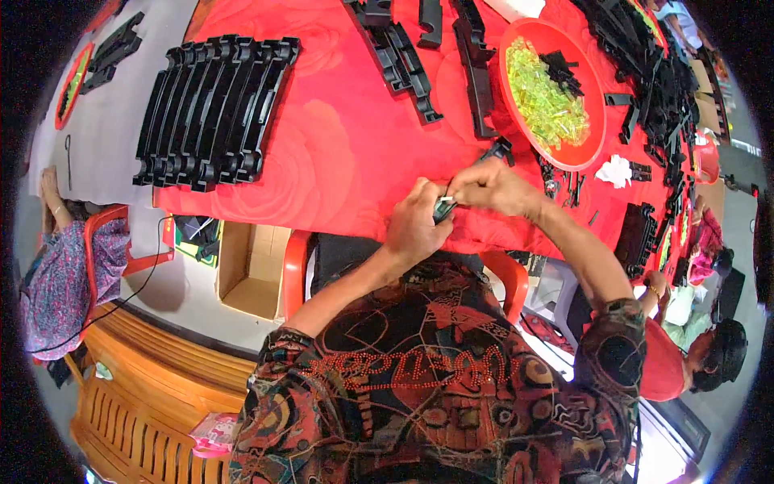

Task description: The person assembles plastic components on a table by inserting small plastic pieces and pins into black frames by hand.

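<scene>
Both hands meet over the near edge of the red tablecloth. My left hand [415,222] is closed around a black plastic part [500,150], one end of which sticks out beyond my right hand. Fingers of my right hand [493,187] pinch together at a small pale piece [446,198] against the part; its exact shape is too small to make out. Close by to the right stands a red bowl [597,121] filled with yellow-green translucent pieces [536,101] and some small black pieces [562,73].
A row of long black plastic strips [214,109] lies at the left. More black strips [403,68] lie at the far middle, and a heap [645,73] at the far right. White crumpled tissue [615,171] rests by the bowl. Other people sit at both sides; a cardboard box [254,270] stands below.
</scene>
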Available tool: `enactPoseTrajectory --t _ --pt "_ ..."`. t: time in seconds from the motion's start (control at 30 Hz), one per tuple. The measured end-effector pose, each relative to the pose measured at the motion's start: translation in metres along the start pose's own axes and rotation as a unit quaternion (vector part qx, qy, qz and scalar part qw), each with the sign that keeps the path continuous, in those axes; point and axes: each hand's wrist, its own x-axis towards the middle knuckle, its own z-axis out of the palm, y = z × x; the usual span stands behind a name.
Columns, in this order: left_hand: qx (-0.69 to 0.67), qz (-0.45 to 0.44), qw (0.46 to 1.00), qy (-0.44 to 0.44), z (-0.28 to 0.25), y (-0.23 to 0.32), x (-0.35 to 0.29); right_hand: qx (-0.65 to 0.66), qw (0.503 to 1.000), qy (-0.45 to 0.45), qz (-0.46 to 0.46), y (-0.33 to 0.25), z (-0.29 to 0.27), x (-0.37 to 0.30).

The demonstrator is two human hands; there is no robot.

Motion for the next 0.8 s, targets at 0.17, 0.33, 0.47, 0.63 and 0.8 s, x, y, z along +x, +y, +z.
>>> enactPoseTrajectory --t 0.17,0.33,0.47,0.63,0.8 --pt "0.015 -0.03 0.999 -0.001 0.005 -0.003 -0.007 0.052 0.99 0.133 0.003 -0.007 -0.009 -0.017" --pt "0.04 -0.05 0.998 -0.03 0.005 0.005 -0.005 0.062 0.937 0.341 -0.048 0.005 -0.014 -0.033" --pt "0.036 -0.008 0.999 0.001 0.0 0.01 0.005 0.119 0.912 0.391 -0.037 -0.003 0.001 -0.037" --pt "0.182 0.102 0.978 0.005 -0.015 0.017 -0.003 0.221 0.866 0.426 -0.138 -0.008 0.046 -0.019" --pt "0.181 0.123 0.969 -0.113 -0.02 0.008 -0.004 -0.014 0.84 0.487 -0.238 -0.002 0.093 0.008"
